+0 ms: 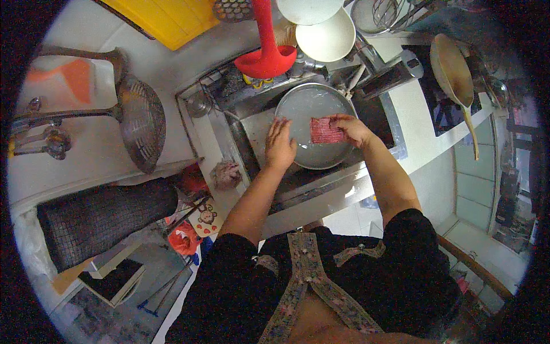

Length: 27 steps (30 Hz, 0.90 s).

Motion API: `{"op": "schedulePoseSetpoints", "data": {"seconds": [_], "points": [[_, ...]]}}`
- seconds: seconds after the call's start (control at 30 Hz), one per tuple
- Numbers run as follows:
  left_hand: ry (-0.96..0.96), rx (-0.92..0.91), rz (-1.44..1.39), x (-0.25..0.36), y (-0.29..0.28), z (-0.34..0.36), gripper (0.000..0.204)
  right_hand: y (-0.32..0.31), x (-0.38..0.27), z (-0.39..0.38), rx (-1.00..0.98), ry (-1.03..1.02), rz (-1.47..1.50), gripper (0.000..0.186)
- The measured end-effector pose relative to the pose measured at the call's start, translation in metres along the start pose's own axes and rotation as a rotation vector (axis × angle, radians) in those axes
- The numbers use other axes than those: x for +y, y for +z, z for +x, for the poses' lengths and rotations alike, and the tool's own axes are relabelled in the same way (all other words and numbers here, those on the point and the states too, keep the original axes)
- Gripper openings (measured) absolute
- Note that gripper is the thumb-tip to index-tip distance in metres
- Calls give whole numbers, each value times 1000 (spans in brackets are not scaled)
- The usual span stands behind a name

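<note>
A round grey metal pan (pixel 315 156) with a shallow rim rests in the sink (pixel 260 123), its inside looking wet. My left hand (pixel 281 144) is at the pan's left edge, holding it by the rim. In my right hand (pixel 353 132) is a pink, ribbed scrubbing pad (pixel 326 131), pinched at its right end and lying over the pan's inner surface. The fingertips under the pad cannot be seen.
A red ladle (pixel 266 60) hangs above the sink, near two white bowls (pixel 325 35). A black faucet body (pixel 389 77) stands right of the pan. Farther right lies a long-handled frying pan (pixel 452 69). Skimmers (pixel 142 123) hang on the left wall. A crumpled cloth (pixel 225 174) lies left of the sink.
</note>
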<state>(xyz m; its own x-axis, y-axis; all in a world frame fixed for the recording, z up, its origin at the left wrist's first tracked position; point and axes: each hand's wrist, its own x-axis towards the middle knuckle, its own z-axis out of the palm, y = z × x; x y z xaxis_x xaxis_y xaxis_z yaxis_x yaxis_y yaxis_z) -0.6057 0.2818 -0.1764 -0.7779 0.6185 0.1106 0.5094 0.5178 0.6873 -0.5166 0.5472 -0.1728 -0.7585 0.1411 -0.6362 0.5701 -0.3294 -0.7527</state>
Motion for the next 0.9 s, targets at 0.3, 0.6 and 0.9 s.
{"op": "schedulePoseSetpoints", "data": {"seconds": [0.3,0.6,0.9], "points": [[76,-265,201,0,21,0,37,43,49,31,6,-341,-1425,22],[130,-125,214,-20,-1,-10,38,39,73,41,218,-107,-1479,22],[109,-12,93,-13,2,-7,36,30,68,53,109,-151,-570,31]]}}
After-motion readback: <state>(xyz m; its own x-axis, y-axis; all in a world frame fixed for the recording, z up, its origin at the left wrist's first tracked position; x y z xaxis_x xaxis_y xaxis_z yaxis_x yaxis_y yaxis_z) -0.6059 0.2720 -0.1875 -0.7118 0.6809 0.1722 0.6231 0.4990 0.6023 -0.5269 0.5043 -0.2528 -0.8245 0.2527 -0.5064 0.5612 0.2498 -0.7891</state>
